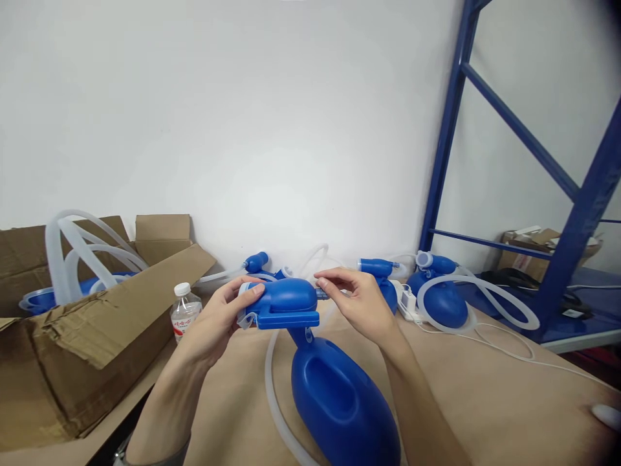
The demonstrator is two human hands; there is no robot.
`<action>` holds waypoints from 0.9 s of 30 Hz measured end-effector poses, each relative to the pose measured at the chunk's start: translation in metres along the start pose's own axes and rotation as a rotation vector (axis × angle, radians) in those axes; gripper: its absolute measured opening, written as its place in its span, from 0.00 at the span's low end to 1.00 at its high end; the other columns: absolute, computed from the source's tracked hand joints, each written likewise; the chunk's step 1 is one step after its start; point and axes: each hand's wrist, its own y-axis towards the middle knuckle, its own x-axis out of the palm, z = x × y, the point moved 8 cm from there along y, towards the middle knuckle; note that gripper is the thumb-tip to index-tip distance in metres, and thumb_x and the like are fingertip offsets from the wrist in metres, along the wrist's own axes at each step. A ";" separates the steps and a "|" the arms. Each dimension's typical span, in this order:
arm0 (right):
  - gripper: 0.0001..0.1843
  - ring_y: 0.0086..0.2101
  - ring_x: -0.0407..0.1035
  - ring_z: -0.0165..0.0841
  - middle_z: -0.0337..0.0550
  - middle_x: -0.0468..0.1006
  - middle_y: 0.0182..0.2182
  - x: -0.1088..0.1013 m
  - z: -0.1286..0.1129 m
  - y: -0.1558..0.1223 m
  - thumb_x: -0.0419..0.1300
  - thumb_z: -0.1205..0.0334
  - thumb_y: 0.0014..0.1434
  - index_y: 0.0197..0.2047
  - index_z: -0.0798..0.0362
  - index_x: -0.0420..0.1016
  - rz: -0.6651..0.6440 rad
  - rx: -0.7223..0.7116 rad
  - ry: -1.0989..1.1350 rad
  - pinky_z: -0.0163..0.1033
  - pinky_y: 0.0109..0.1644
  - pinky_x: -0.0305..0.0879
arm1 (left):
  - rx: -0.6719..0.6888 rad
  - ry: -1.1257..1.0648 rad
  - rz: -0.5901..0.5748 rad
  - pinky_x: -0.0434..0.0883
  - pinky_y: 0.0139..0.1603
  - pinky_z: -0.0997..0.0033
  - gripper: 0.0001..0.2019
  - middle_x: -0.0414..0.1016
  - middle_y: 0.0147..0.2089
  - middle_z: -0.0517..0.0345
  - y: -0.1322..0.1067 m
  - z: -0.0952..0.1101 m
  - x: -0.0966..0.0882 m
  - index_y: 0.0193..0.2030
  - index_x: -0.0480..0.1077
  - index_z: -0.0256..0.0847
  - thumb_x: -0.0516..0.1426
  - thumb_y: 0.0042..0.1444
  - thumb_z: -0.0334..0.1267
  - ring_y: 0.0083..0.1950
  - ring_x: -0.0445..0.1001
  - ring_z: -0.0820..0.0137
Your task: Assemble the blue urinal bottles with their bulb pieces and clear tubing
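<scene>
Head view: by the left hand [220, 320], the pale-rimmed end of a rounded blue plastic head [291, 296], joined to a bulbous blue plastic bottle [344, 395], is gripped above the brown bench [228, 401]. The right hand [358, 301] is held at the ribbed grey connector [322, 294]; whether it is pinched cannot be told. Pushed off-line, the head could be twisted free. Its rim is pointed left, connector right, long axis crosswise; the bottle's is slanted down-right.

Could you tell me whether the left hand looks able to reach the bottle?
Probably yes: the bottle appears close by, its cap uncovered. However, the left hand holds the blue piece, so it would likely need to let go first.
</scene>
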 end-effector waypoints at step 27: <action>0.38 0.40 0.78 0.40 0.43 0.82 0.42 -0.042 0.022 -0.014 0.61 0.46 0.65 0.74 0.44 0.59 -0.202 0.209 -0.358 0.46 0.47 0.74 | 0.548 -0.183 0.614 0.72 0.29 0.79 0.25 0.76 0.40 0.63 -0.024 0.047 -0.091 0.46 0.76 0.42 0.76 0.41 0.41 0.35 0.73 0.76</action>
